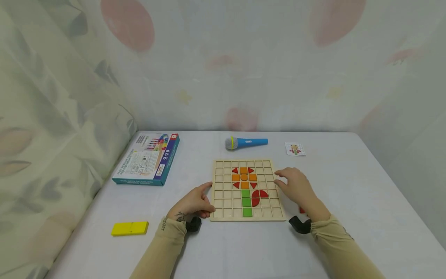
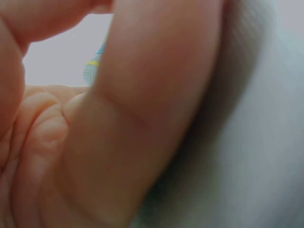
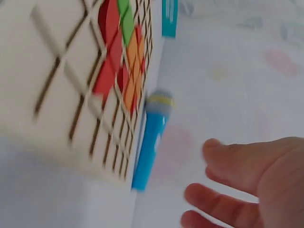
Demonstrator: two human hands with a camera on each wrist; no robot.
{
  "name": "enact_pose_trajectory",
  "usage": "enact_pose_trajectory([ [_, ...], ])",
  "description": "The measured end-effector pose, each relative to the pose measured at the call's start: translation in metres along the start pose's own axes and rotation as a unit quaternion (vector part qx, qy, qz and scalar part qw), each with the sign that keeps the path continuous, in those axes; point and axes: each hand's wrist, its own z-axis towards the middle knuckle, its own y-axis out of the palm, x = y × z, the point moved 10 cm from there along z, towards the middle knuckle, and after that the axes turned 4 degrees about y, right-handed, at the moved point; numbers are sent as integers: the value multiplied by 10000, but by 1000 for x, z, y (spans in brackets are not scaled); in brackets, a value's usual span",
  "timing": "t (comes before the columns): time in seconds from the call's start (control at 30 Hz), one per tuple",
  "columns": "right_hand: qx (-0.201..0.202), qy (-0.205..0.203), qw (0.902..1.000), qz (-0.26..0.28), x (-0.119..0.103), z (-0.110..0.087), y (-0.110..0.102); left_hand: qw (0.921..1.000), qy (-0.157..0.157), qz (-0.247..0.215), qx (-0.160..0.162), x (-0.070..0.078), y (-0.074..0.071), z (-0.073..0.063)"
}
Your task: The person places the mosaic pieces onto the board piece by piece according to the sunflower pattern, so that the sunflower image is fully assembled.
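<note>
A square wooden grid board [image 1: 223,203] lies on the table, holding orange, green and red pieces. Its green squares [image 1: 246,201] form a column below an orange cross with a round orange piece [image 1: 244,177] in its middle. Red quarter-circle pieces [image 1: 255,197] sit right of the green column. My left hand [image 1: 191,201] rests at the board's left edge, index finger stretched along it and thumb at the lower side. At the right edge my right hand [image 1: 296,186] hovers with fingers spread and nothing between them; the right wrist view shows its fingers [image 3: 228,156] apart from the board.
Behind the board lies a blue toy microphone [image 1: 249,142]; a small pattern card [image 1: 295,148] is at the back right. A flat game box [image 1: 146,159] stands back left, a yellow block [image 1: 130,228] front left. Something red [image 1: 301,210] shows beside the right wrist.
</note>
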Motion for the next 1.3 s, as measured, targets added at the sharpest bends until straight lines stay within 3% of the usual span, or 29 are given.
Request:
enact_pose_trajectory([
  [0.1,-176,217,9985,-464,18,-5,-9,10000,19,-42,-9,0,1,0],
  [0.27,-1003,929,9853,-1020,53,-21,-4,9999,33,-155,-14,0,1,0],
  [0.4,-1582,1282,9725,-1132,73,-35,3,9999,29,-116,21,0,0,0],
  [0.57,-1988,1494,9629,-1049,86,-48,8,9999,-4,-114,37,-1,0,0],
  [0.93,-1894,1487,9665,-885,88,-53,11,9998,17,-182,4,-2,1,1],
  [1.3,-2041,1586,9626,-815,88,-52,13,9998,34,-189,-5,-4,1,2],
])
